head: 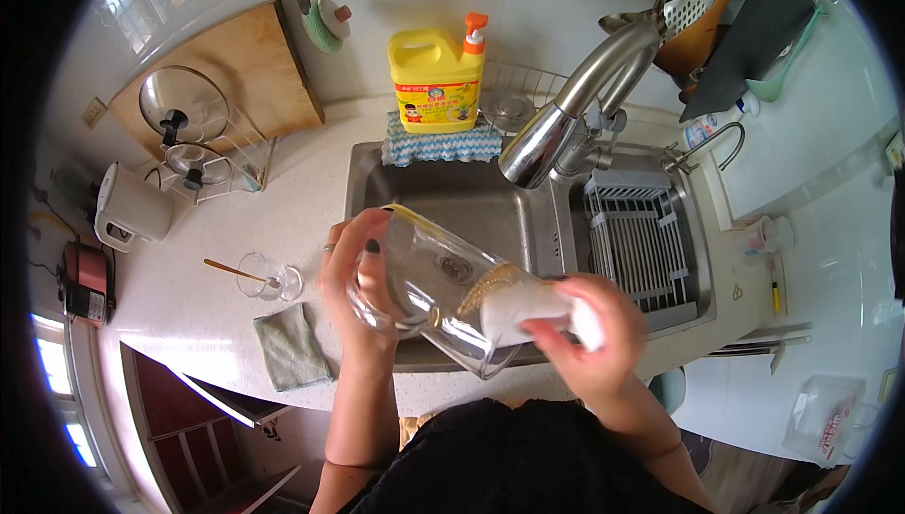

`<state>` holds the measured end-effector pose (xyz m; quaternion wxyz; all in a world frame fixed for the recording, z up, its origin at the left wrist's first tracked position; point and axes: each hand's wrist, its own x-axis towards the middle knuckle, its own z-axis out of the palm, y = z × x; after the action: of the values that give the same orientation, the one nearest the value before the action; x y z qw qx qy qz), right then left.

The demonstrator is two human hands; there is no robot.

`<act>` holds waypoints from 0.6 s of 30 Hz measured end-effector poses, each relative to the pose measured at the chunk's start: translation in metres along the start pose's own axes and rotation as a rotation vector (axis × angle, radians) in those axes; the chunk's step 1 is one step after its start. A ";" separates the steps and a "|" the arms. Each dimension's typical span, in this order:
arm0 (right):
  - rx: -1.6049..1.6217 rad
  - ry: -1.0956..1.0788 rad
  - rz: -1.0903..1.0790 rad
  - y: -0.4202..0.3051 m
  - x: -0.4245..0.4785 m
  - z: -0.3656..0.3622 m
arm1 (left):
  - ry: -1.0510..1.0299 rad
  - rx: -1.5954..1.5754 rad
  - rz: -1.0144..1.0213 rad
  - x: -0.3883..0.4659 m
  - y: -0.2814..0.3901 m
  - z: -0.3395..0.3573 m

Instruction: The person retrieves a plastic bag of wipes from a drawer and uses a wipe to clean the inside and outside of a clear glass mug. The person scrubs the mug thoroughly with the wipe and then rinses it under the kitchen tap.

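Observation:
Over the sink (481, 196) I see a clear glass pitcher (438, 266) tilted on its side, its mouth turned to the right. My left hand (360, 273) grips it at the handle and near its base. A white sponge (527, 312) is in my right hand (601, 330), partly inside the pitcher's mouth. A gold pattern shows on the glass close to the sponge. My right hand is slightly blurred. Above the pitcher hangs the spout of a steel faucet (544, 143).
A yellow dish soap jug (435, 86) stands on a striped cloth (442, 143) behind the sink. A steel drying rack (633, 238) sits in the right basin. To the left are a stemmed glass (261, 277) holding a stirrer, a folded cloth (291, 346) and a white kettle (134, 206).

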<state>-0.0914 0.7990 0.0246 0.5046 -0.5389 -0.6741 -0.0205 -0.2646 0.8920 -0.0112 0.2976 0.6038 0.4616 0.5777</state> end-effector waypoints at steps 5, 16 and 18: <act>-0.043 0.113 -0.127 -0.005 0.000 -0.013 | -0.159 -0.160 -0.253 -0.001 -0.020 0.002; 0.275 -0.412 -0.151 -0.029 0.012 -0.017 | -0.327 -0.772 -0.588 -0.030 -0.076 0.011; 0.208 -0.466 -0.246 -0.026 0.011 -0.019 | -0.360 -0.755 -0.712 -0.031 -0.069 0.017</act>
<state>-0.0972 0.7853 0.0549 0.3822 -0.3886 -0.8309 0.1121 -0.2602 0.8941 -0.0889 0.7450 0.3510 0.3397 0.4542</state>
